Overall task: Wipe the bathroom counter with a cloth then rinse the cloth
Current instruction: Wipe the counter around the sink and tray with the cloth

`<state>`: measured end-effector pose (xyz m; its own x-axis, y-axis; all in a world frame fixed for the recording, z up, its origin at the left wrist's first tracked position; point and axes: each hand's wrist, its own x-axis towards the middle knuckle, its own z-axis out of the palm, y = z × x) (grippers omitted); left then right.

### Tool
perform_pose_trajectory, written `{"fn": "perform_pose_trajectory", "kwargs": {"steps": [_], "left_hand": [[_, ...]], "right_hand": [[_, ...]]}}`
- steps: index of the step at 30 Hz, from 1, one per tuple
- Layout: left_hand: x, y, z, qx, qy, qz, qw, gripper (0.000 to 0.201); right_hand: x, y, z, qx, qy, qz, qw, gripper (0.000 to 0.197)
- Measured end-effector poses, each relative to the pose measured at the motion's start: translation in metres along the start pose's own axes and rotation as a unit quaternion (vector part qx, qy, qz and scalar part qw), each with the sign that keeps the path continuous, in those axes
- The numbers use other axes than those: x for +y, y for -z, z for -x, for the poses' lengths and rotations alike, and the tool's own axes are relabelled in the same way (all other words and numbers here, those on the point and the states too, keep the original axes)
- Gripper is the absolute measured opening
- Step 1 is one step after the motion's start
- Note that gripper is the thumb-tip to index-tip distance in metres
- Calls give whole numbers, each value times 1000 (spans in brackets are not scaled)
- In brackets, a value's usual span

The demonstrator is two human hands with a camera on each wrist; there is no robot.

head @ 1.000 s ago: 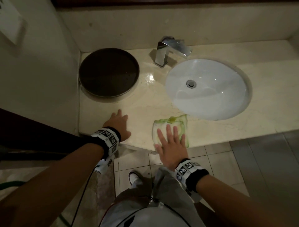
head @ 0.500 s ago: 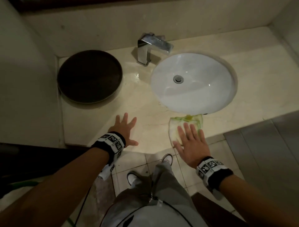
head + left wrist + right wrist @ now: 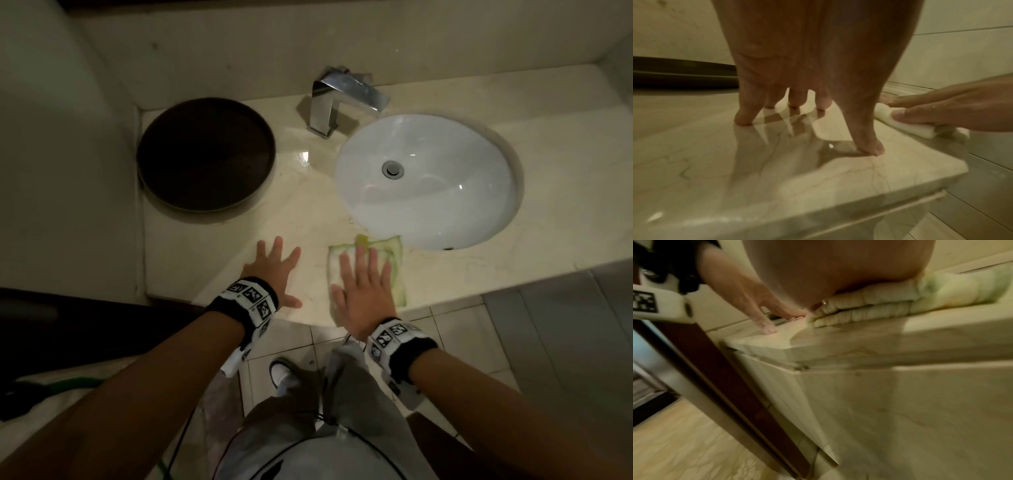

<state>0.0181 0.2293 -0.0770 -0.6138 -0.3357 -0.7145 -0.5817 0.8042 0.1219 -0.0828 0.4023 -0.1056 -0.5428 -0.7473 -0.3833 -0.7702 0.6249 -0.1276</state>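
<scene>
A folded white cloth with green edging (image 3: 395, 274) lies on the beige marble counter (image 3: 308, 212), near its front edge and just below the left side of the sink (image 3: 428, 178). My right hand (image 3: 359, 284) presses flat on the cloth with straight fingers. My left hand (image 3: 274, 270) rests flat on bare counter to its left, fingers spread. The left wrist view shows my left fingertips (image 3: 743, 120) touching the glossy stone, with the right hand (image 3: 941, 110) on the cloth (image 3: 910, 128) beside it. The right wrist view shows the cloth (image 3: 879, 305) squashed under my palm.
A dark round tray (image 3: 205, 154) sits at the counter's back left against the wall. A chrome faucet (image 3: 339, 99) stands behind the white oval sink. A wet sheen lies on the counter near the faucet base. Below the front edge is tiled floor (image 3: 455, 329).
My right hand slid the cloth right along the front edge below the sink, then back left. My left hand stayed planted on the counter, fingers now spread.
</scene>
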Motion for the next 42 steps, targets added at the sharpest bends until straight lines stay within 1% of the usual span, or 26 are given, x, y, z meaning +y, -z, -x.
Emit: {"fn": "perform_pose_trajectory", "kwargs": {"steps": [2, 4, 8, 10, 13, 16, 19, 21, 24, 26, 28, 31, 34, 37, 40, 42], "left_hand": [[1, 0, 0, 3, 1, -1, 1000, 111], [1, 0, 1, 5, 1, -5, 1000, 110], [-1, 0, 1, 3, 0, -9, 1000, 110], [-2, 0, 2, -2, 0, -16, 1000, 110], [-2, 0, 1, -4, 0, -17, 1000, 110], [-3, 0, 2, -1, -8, -15, 1000, 109], [-3, 0, 3, 6, -12, -11, 1000, 109], [-3, 0, 3, 9, -11, -10, 1000, 109], [-3, -1, 1, 10, -11, -13, 1000, 110], [-3, -2, -1, 13, -11, -12, 1000, 111], [-3, -2, -1, 13, -11, -14, 1000, 111], [-3, -3, -2, 14, -14, -13, 1000, 112], [-3, -3, -2, 17, -12, -14, 1000, 112], [-3, -2, -2, 20, -13, -16, 1000, 112], [-3, -3, 1, 27, -18, -3, 999, 110], [-3, -4, 3, 40, -22, 14, 999, 106]], "right_hand": [[-24, -1, -7, -10, 40, 11, 999, 69], [-35, -2, -11, -20, 49, 31, 998, 70], [-24, 1, -12, -43, 59, 63, 995, 70], [-16, 4, -14, -57, 61, 54, 995, 70], [13, 11, -15, -60, 30, 29, 997, 71], [64, 20, -10, -45, -4, 29, 999, 71], [123, 28, -3, -39, -84, 11, 996, 72], [151, 30, 4, -39, -137, -7, 990, 73], [152, 23, 5, -24, -180, -16, 983, 72], [136, 18, -1, -8, -216, -23, 976, 71], [119, 17, -4, -11, -228, -20, 973, 73], [95, 13, 3, -18, -185, 1, 983, 74], [61, 10, 11, -21, -131, -4, 991, 74], [24, 9, 16, -40, -62, -2, 997, 72], [-9, 3, 19, -63, 9, 18, 998, 70], [-27, 2, 15, -78, 49, 27, 995, 69]]}}
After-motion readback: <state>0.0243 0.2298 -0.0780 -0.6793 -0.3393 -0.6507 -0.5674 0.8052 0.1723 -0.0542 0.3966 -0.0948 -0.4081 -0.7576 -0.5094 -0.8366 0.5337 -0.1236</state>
